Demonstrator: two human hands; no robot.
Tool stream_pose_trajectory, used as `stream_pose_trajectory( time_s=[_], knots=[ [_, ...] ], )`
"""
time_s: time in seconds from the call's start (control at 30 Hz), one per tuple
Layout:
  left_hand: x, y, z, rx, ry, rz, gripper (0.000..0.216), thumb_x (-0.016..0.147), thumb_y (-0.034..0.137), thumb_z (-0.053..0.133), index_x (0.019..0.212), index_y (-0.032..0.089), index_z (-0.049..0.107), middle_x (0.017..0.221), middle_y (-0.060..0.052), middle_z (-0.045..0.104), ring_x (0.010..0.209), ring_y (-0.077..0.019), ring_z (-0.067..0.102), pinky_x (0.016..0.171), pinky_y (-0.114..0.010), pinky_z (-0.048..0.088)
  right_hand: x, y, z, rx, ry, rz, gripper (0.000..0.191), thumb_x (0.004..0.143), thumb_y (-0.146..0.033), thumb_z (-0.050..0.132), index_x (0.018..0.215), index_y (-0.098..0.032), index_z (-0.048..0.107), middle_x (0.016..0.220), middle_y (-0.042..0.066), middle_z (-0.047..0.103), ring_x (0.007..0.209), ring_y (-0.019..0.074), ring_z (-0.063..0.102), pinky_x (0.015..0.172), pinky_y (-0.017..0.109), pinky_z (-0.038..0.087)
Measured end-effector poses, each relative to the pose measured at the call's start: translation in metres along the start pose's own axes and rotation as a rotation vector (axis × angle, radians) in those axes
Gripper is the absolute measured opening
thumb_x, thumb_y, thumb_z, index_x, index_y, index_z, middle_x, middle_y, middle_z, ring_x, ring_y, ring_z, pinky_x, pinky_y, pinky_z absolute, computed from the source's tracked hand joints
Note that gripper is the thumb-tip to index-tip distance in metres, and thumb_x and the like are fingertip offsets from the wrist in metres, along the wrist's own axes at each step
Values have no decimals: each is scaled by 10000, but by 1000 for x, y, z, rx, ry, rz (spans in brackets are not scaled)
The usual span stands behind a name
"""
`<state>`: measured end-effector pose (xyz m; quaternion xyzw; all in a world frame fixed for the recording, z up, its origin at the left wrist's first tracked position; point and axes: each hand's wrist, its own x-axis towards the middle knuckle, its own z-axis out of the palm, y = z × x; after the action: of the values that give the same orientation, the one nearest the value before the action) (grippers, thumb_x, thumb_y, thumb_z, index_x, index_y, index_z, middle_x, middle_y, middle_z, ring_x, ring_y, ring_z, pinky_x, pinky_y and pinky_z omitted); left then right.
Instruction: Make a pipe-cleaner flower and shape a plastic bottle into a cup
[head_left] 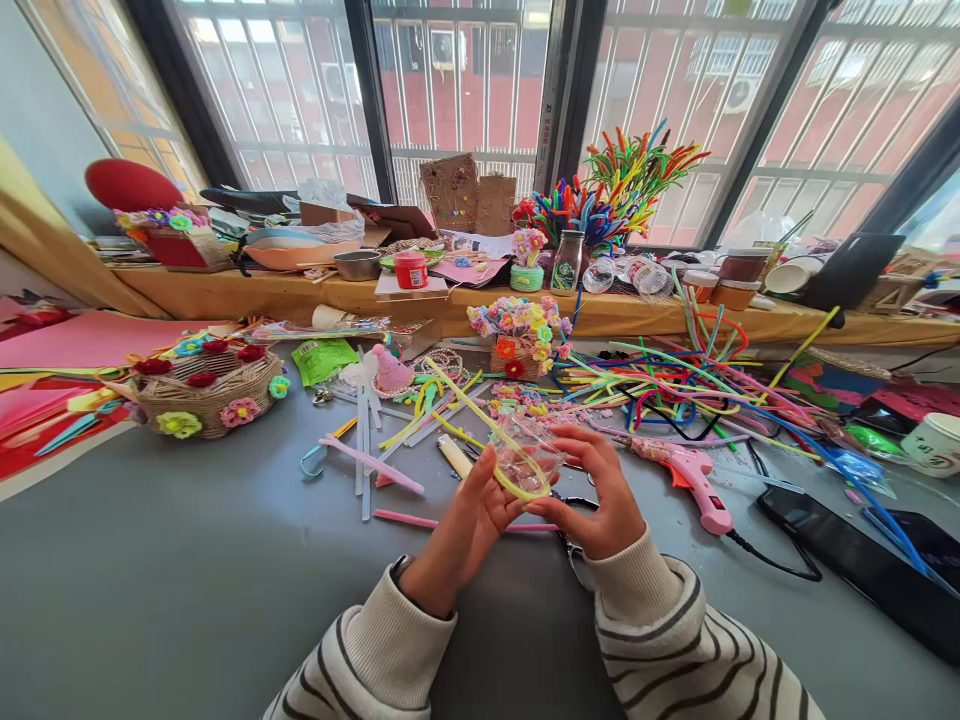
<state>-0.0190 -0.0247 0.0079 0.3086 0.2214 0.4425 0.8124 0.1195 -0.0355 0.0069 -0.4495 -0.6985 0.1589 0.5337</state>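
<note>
Between my hands, above the front of the table, is a small clear plastic cup [516, 462], tilted on its side. A yellow pipe cleaner [472, 408] curves along the cup's near end, its long free tail pointing up and left. My left hand [471, 520] supports the cup from the left and below, fingers curled around it. On the other side my right hand [601, 500] pinches the cup's edge and the bent pipe cleaner with thumb and fingers. Below them lie a pink pipe cleaner [409, 519] and scissors [576, 560], partly hidden by my right hand.
A pink glue gun [694, 480] with a black cord lies to the right, near a dark phone [847, 550]. Glue sticks [363, 440] and a flower-trimmed basket [206, 390] are on the left. Loose pipe cleaners [675, 385] pile up behind, before a crowded sill [315, 293].
</note>
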Motion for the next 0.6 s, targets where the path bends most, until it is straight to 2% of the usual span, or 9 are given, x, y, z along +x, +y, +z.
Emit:
stream_pose_trajectory(
  time_s=[0.1,0.2,0.47,0.6],
  knots=[
    [1,-2,0,72,53,12,412,746,400,365,1002,96,469,955,-129,583,870,-222,541,733,-307,407,5,0,-9,-80,-109,-98,267,536,-329,659,748,-194,568,824,53,538,828,201,452,753,352,354],
    [1,-5,-2,145,97,-1,371,735,387,392,933,96,509,867,-114,614,786,-204,572,678,-286,422,8,0,-12,-85,-194,-171,191,524,-349,666,598,-194,583,694,33,562,728,178,466,698,324,368],
    [1,-6,-3,219,87,-6,350,720,391,409,835,96,558,761,-97,637,707,-191,587,613,-257,424,4,-2,-7,-36,-308,-104,167,567,-348,638,653,-214,588,574,-1,603,567,150,499,607,313,343],
    [1,-6,-1,224,108,-58,376,700,419,426,834,94,559,737,-93,637,678,-184,588,607,-255,424,4,-5,-6,-16,-306,-113,177,575,-338,632,532,-190,545,509,-7,573,501,128,479,553,289,341]
  ],
)
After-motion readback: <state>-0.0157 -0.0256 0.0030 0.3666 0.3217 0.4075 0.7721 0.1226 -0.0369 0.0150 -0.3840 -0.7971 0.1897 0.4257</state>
